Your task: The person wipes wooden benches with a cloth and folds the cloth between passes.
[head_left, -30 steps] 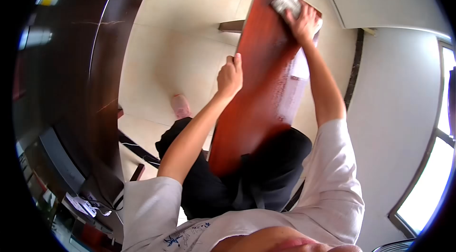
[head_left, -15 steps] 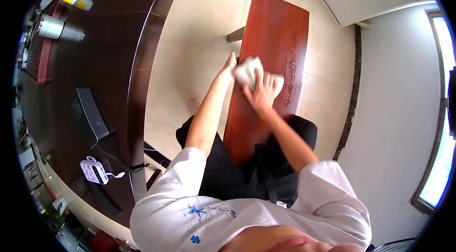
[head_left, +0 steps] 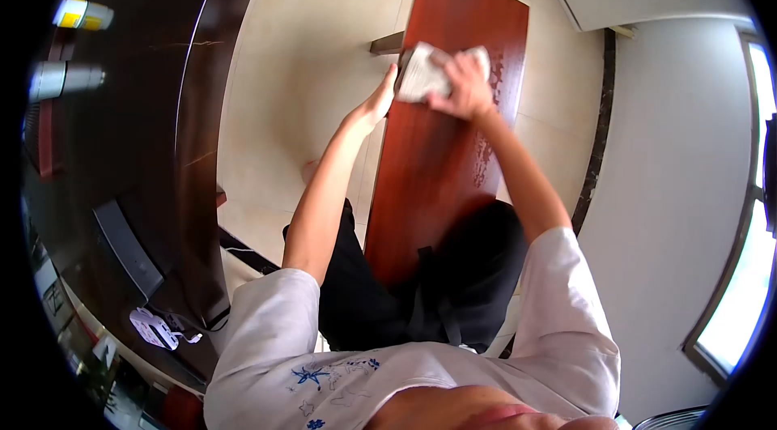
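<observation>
The red wooden surface [head_left: 405, 187] is looking smooth and even over most of its left side, so that part is seemingly done; droplets [head_left: 483, 156] are showing along the right side, so the work is apparently only partway along. The cloth [head_left: 422, 75] is lying across the surface, under and just left of the right hand [head_left: 466, 91], which is holding it down. The left hand [head_left: 374, 106] is resting beside the left edge, its grip unclear.
</observation>
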Tool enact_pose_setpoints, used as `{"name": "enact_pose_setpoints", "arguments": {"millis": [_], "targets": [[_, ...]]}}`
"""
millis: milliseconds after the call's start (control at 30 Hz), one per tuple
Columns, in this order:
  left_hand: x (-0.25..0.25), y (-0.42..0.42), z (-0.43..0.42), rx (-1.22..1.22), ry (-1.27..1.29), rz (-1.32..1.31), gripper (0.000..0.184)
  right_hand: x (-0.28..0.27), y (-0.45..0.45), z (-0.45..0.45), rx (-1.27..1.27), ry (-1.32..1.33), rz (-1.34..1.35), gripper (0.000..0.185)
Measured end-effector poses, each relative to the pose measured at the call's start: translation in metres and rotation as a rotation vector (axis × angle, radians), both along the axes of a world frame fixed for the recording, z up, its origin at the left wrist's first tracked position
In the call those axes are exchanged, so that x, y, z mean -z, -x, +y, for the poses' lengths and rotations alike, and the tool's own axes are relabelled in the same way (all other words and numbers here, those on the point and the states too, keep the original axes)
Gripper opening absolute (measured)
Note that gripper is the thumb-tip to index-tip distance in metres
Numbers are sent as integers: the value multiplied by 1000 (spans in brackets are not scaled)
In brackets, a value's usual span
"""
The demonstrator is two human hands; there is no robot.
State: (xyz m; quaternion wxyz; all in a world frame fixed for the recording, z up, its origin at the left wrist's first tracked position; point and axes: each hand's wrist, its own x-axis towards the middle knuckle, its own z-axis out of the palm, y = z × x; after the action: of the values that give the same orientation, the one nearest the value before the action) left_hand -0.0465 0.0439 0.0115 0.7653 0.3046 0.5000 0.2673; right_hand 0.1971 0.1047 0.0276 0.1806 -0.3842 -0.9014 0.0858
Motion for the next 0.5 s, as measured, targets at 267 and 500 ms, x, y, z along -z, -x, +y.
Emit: {"name": "enact_pose_setpoints", "arguments": {"millis": [267,500], "targets": [[-4,-42,-9,152,-459,1150,56,34,7,211,676,-326,3,70],[-3,-37,-6,193,-455,1151,57,39,10,213,693,-438,-39,63]]}}
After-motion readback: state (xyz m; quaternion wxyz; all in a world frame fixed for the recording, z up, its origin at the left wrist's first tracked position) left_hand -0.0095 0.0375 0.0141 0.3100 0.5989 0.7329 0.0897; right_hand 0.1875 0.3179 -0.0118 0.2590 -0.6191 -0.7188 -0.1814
